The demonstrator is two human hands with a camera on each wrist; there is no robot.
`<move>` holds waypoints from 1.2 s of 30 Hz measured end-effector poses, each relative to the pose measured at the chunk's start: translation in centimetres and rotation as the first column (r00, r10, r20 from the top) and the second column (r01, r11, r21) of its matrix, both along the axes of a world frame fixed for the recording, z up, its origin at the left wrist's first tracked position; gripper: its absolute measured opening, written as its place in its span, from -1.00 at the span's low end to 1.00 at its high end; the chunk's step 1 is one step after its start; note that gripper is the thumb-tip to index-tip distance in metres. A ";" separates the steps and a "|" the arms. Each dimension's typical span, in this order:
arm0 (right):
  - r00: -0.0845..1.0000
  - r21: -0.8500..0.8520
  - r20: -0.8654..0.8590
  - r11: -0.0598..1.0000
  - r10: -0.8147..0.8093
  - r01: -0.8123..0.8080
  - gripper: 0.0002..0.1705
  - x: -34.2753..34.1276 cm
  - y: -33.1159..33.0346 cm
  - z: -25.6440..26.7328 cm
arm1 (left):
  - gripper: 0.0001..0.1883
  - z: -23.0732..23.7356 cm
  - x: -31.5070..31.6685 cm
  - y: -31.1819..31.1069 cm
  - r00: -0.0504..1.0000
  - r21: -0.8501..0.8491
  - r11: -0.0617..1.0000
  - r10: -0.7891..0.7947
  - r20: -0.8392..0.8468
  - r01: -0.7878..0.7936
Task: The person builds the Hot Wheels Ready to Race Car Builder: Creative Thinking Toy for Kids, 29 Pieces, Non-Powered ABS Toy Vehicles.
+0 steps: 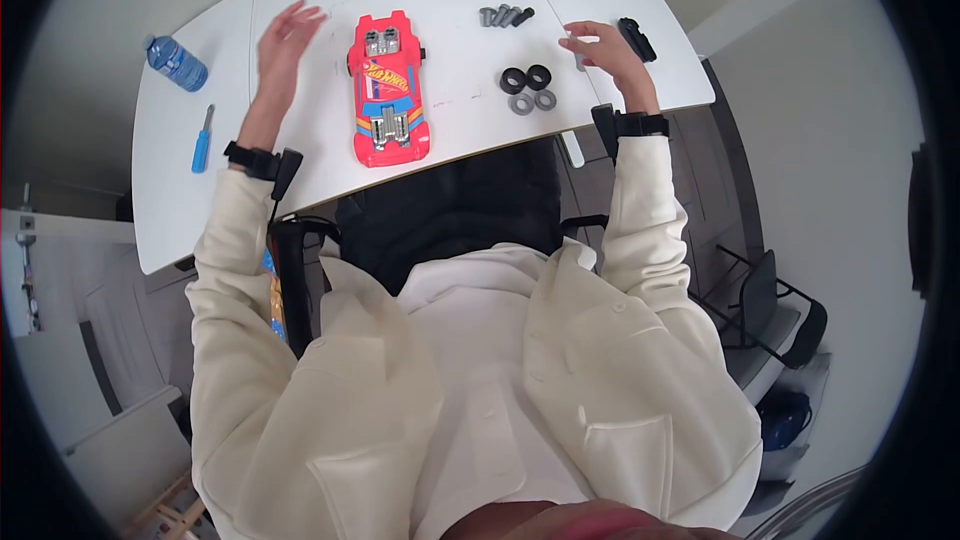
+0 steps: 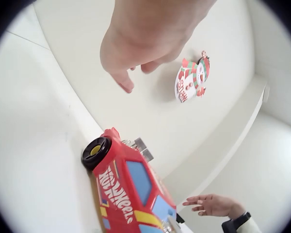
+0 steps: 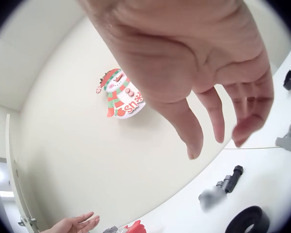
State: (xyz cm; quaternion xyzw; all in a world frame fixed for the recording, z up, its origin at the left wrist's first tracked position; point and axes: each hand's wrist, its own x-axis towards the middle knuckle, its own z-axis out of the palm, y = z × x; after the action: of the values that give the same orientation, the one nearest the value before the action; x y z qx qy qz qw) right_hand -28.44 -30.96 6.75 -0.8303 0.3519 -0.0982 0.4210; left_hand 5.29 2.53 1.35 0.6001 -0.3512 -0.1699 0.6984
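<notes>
A red Hot Wheels toy car (image 1: pixel 390 90) lies on the white table between the two hands. My left hand (image 1: pixel 287 40) is raised to the left of the car with relaxed fingers and nothing in them. In the left wrist view the car's side shows a black wheel (image 2: pixel 96 153) with a yellow hub. My right hand (image 1: pixel 607 48) hovers at the right of the table, its fingers loosely bent and holding nothing. Below its fingers lies a grey plastic part (image 3: pixel 290 139). Several grey and black bolts (image 1: pixel 506 16) lie to its left, near black tyres (image 1: pixel 525 78) and grey rings (image 1: pixel 532 102).
A black part (image 1: pixel 636 40) lies near the table's right edge. On the left side are a water bottle (image 1: pixel 178 63) and a blue-handled screwdriver (image 1: pixel 203 140). A snowman decoration (image 2: pixel 191 77) is on the wall behind the table. A black chair (image 1: pixel 450 205) stands at the front edge.
</notes>
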 end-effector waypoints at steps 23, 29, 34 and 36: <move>0.964 -0.648 -0.254 0.727 0.075 -0.227 -0.73 7.2 -4.8 -6.2 | -0.77 3.4 -2.3 1.1 0.995 0.159 0.987 -0.037 0.092 0.022; 0.949 -0.351 0.066 0.897 0.308 -0.267 -0.73 8.2 0.1 -2.2 | -0.72 4.6 -4.3 0.3 0.975 0.193 0.961 -0.215 0.054 0.201; 0.831 0.086 0.379 0.879 0.408 -0.470 -0.70 11.9 12.2 -0.4 | -0.71 3.9 -8.2 -1.1 0.946 0.193 0.936 -0.258 -0.197 0.295; 0.870 -0.077 0.293 0.917 0.397 -0.392 -0.63 12.9 15.5 -0.4 | -0.71 3.5 -8.5 -0.8 0.903 0.177 0.928 -0.252 -0.348 0.328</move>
State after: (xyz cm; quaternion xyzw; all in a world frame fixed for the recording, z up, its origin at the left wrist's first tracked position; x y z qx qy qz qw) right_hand -15.50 -15.46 6.34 -0.8628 0.1059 -0.1388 0.4744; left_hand -3.23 1.70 4.83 0.5823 -0.2971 -0.4071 0.6380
